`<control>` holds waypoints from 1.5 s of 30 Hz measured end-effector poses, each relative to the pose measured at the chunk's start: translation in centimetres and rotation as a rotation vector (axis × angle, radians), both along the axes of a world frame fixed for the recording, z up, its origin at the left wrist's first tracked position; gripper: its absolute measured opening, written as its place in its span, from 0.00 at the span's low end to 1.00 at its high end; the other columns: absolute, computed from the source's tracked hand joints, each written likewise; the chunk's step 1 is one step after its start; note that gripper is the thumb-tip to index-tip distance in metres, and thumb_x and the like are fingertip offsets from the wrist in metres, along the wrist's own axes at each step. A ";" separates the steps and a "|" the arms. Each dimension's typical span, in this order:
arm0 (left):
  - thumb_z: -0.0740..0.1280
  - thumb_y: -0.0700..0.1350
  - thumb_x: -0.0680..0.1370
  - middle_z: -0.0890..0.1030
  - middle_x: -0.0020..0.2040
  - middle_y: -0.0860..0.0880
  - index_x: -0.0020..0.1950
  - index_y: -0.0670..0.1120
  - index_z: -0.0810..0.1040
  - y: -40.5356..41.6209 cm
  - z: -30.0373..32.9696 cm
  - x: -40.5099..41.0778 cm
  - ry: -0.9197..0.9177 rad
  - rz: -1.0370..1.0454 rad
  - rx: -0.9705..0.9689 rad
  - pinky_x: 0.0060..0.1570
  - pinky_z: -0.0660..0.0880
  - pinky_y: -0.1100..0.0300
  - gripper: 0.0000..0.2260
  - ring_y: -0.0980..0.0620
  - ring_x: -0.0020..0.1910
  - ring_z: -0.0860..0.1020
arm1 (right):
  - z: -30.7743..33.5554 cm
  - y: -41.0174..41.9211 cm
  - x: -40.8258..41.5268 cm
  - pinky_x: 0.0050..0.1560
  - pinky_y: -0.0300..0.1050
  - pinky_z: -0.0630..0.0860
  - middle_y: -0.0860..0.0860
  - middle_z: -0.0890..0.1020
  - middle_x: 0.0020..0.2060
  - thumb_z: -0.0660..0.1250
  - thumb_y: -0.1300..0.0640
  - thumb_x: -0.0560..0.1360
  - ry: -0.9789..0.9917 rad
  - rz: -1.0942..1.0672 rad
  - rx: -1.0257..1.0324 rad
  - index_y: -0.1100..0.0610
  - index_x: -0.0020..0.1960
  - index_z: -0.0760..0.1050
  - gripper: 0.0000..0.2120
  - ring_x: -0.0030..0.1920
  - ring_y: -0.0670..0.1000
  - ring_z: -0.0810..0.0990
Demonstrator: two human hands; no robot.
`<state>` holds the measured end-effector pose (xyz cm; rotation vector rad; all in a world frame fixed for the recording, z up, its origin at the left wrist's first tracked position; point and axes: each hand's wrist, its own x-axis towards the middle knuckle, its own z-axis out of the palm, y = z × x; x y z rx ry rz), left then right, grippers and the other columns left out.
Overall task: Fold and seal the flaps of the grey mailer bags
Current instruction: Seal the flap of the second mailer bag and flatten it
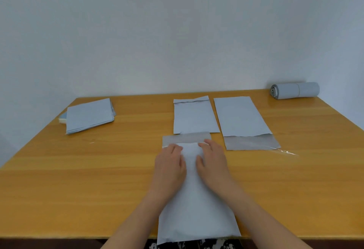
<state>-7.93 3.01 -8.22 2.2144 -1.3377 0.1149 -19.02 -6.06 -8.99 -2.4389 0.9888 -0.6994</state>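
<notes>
While both hands lie on the grey mailer bag (195, 195) at lower centre of the frame, its flap (186, 137) is not yet folded and stretches flat on the wooden table (78, 179) just beyond the fingertips. The left hand (171, 167) rests palm down on the bag's left side with fingers fairly straight, touching the bag's mouth edge; the right hand (212, 163) lies likewise on the right, fingers extended toward the same edge, and whether either pinches anything there I cannot tell. The bag's near end hangs a little over the table's front edge. Judging by its look, this is thin, light plastic film: limp, smooth, likely to slide on the glossy wood and to crease wherever it is bent, so it wants holding down flat with one palm while the flap is taken at its two outer corners and brought back over the mouth, then pressed along the whole strip. Right of centre, a second bag (241, 117) lies with its flap open toward the viewer and a clear strip (286, 151) trailing from it; a third bag (194, 117) above centre appears already closed. A stack of bags (89, 115) sits at centre left, a grey roll (295, 90) at upper right.
</notes>
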 end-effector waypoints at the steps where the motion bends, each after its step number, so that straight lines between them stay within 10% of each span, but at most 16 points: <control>1: 0.57 0.41 0.79 0.70 0.70 0.46 0.69 0.43 0.69 -0.4 -0.2 -0.6 0.012 -0.034 0.058 0.65 0.63 0.54 0.18 0.46 0.69 0.67 | -0.3 0.4 0.6 0.72 0.45 0.57 0.55 0.62 0.74 0.57 0.57 0.80 0.062 0.029 0.008 0.59 0.72 0.64 0.21 0.74 0.54 0.59; 6: 0.29 0.55 0.73 0.51 0.79 0.49 0.78 0.46 0.52 -1.3 -1.9 -2.0 -0.016 0.023 0.255 0.74 0.41 0.55 0.35 0.53 0.77 0.46 | -1.7 1.0 1.0 0.74 0.43 0.43 0.50 0.52 0.78 0.26 0.42 0.74 0.250 0.031 -0.036 0.54 0.77 0.52 0.37 0.77 0.48 0.46; 12: 0.28 0.56 0.72 0.51 0.79 0.48 0.78 0.45 0.52 -1.2 -2.4 -2.2 -0.039 0.080 0.224 0.72 0.38 0.56 0.37 0.53 0.77 0.46 | -2.4 0.9 0.7 0.73 0.43 0.39 0.50 0.51 0.78 0.10 0.39 0.63 0.293 0.009 -0.087 0.55 0.78 0.49 0.53 0.77 0.47 0.44; 23: 0.26 0.56 0.71 0.49 0.79 0.47 0.78 0.44 0.49 -1.5 -3.1 -1.9 -0.034 0.105 0.302 0.73 0.39 0.55 0.39 0.52 0.77 0.45 | -2.7 0.8 1.0 0.75 0.45 0.42 0.52 0.51 0.78 0.23 0.43 0.69 0.331 0.001 -0.056 0.58 0.78 0.49 0.42 0.77 0.48 0.46; 39: 0.26 0.58 0.70 0.46 0.79 0.48 0.78 0.45 0.46 -1.1 -2.8 -2.2 0.020 0.077 0.371 0.74 0.39 0.56 0.39 0.53 0.77 0.44 | -2.6 1.1 0.4 0.75 0.45 0.41 0.52 0.48 0.78 0.13 0.40 0.66 0.396 0.027 -0.070 0.58 0.78 0.46 0.49 0.77 0.48 0.44; 45: 0.54 0.53 0.80 0.51 0.77 0.43 0.76 0.46 0.54 -1.6 -1.0 -0.7 0.090 0.167 0.264 0.71 0.51 0.49 0.26 0.43 0.74 0.52 | -1.0 -0.3 0.4 0.72 0.45 0.58 0.56 0.62 0.74 0.55 0.53 0.80 0.221 0.004 -0.003 0.59 0.72 0.64 0.22 0.74 0.54 0.58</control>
